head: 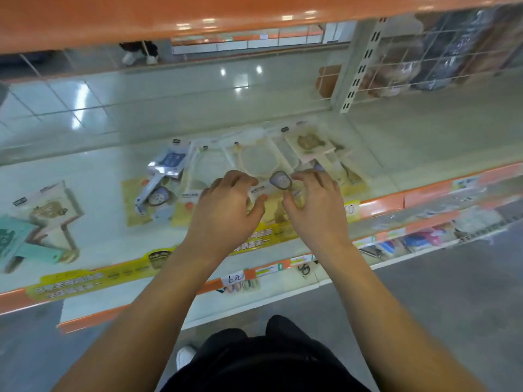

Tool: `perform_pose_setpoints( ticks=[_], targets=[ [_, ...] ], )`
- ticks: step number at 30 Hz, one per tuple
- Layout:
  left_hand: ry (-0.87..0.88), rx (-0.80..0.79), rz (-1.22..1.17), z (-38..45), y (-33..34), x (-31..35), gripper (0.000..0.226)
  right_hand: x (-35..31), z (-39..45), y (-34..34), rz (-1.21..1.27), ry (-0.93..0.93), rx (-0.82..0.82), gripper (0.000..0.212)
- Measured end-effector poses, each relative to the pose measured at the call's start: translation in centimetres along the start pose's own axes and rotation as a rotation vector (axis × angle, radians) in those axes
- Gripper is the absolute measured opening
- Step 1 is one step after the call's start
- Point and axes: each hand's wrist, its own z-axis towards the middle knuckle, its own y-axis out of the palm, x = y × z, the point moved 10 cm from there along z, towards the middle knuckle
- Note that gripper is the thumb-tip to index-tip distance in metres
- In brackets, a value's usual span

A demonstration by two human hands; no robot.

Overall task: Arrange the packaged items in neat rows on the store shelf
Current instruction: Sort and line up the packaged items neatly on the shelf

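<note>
Both bare hands were held over the middle of the pale, glossy store shelf (93, 176), whose front edge carried an orange price rail (379, 206) and a yellow printed banner strip (93, 278). The left hand (226, 205) was seen with its fingers curled over the left end of a small white card-backed package bearing a round grey-lilac charm (278, 181), its thumb pressed against the card's near edge. The right hand (314, 205) was curled at the package's right end, fingertips bent down on it and thumb tucked beneath; so the package was gripped between the two hands, just above the shelf near its front edge.

Just behind the hands, a cluster of cream-coloured packages with round ring-shaped frames (254, 159) was laid flat, partly overlapped. Further back to the right, a pale pink card package printed with a brown animal figure (310, 144) was tilted across its neighbours. To the left of the hands, a silver and blue foil-fronted package (169, 162) was propped at an angle on a yellow-backed card (133, 202), with another round grey charm (158, 197) beside it. At the far left, a teal card package (17, 239) and a beige card package with a brown figure (49, 209) were stacked askew, well apart from the hands.

A handwritten white price tag (235, 277) was fixed on the lower rail. Motion blur hid the finer print.
</note>
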Motion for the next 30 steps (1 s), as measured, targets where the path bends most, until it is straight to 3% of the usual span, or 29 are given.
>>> perform_pose_setpoints(
  ticks=[16, 22, 30],
  targets=[
    [0.004, -0.004, 0.007, 3.3, 4.4, 4.4, 0.027, 6.0, 3.4, -0.9, -0.023, -0.059, -0.041, 0.042],
    [-0.019, -0.002, -0.015, 4.8, 4.1, 3.7, 0.037, 5.6, 5.5, -0.3, -0.017, -0.1, -0.006, 0.045],
    [-0.102, -0.063, -0.018, 5.5, 4.2, 1.2, 0.035, 6.3, 9.8, 3.7, -0.043, 0.026, -0.258, 0.065]
  ],
)
